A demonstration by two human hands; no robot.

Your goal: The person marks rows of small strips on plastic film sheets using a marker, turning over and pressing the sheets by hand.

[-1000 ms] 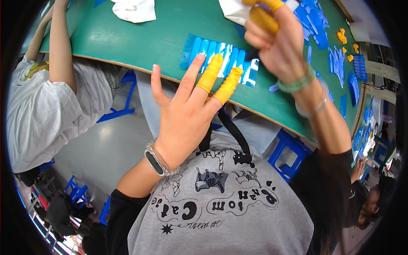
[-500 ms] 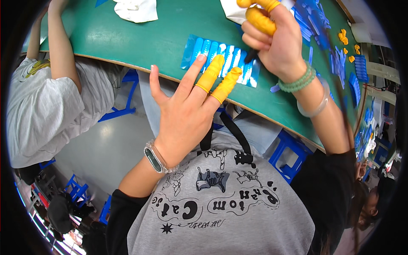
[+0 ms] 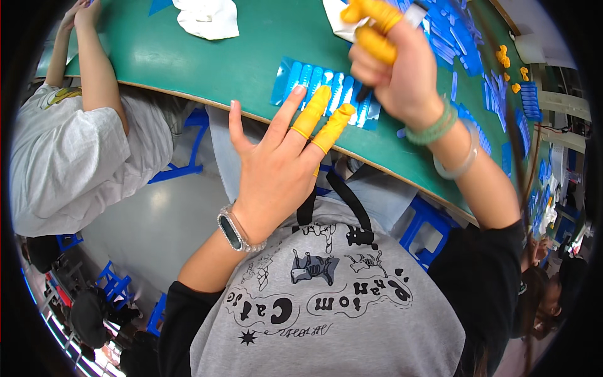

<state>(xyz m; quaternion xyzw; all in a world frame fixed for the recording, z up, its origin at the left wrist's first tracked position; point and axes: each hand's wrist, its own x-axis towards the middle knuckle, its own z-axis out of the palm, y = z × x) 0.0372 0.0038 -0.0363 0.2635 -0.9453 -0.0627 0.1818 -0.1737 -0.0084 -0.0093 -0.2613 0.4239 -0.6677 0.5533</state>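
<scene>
My left hand (image 3: 273, 160) lies with fingers spread, its tips on the near side of a blue sheet (image 3: 282, 78). Yellow rubber finger cots cover two of its fingers. A row of narrow, glossy blue strips (image 3: 305, 74) with rounded ends runs along the sheet. My right hand (image 3: 402, 78), blurred and also wearing yellow finger cots, is closed around a pen-like tool (image 3: 363, 94). The tool's black end points down at the right part of the row; its white-and-black other end shows above my fingers. Whether the tip touches the strips I cannot tell.
On the green table (image 3: 144, 56) lie a crumpled white cloth or paper (image 3: 207, 17) at the back and many loose blue strips (image 3: 449, 38) at the right. Yellow finger cots (image 3: 503, 56) sit farther right. Another person's arm (image 3: 97, 63) rests at the table's left.
My right hand has shifted slightly left and down, and the tool's tip sits a little farther left over the row. My left hand stays spread on the sheet.
</scene>
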